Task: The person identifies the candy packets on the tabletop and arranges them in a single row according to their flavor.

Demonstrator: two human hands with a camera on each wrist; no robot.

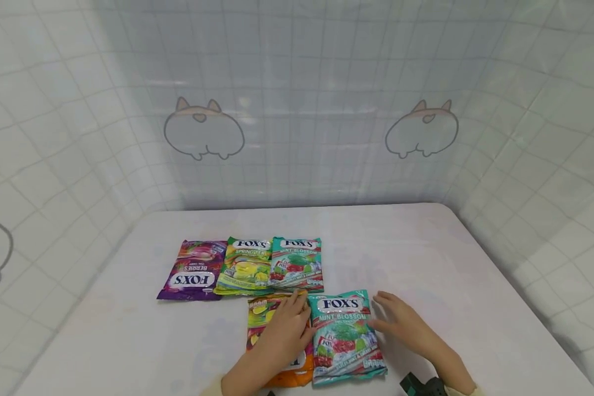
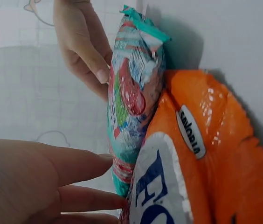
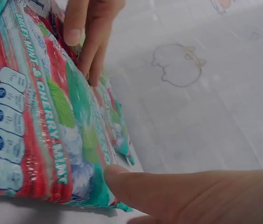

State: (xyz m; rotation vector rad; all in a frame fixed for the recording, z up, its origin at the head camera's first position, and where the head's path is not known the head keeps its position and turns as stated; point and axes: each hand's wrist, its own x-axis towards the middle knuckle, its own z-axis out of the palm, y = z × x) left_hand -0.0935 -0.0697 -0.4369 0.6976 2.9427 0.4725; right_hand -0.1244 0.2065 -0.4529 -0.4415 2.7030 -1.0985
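At the lower centre of the frame, the left hand (image 1: 289, 327) lies across an orange bag (image 1: 297, 377), fingers extended and loosely spaced, its thumb reaching the left edge of the front Mint Blossom bag (image 1: 344, 341). That teal bag lies face up just right of the orange one, their sides touching. The right hand (image 1: 403, 327) is at the teal bag's right edge, fingers loosely extended and parted from the thumb, which touches that edge in the right wrist view; neither of the two hands is closed around a bag.

Above them, left of centre, a back row runs along the white counter (image 1: 475, 286): a purple Berries bag (image 1: 195, 272) with its lettering upside down, a yellow-green Spring Tea bag (image 1: 246, 269), and a back Mint Blossom bag (image 1: 297, 267), side by side with edges meeting. The orange bag's top edge is close against the row's lower edge, so the room between the two rows is very narrow.

A band of counter separates the back row from the far edge, where a gridded sheet (image 1: 317, 165) rises. Wider stretches of surface run from the purple bag to the slanting left edge, and from the back Mint Blossom bag to the right edge. The front teal bag's lower end nears the bottom of the frame.
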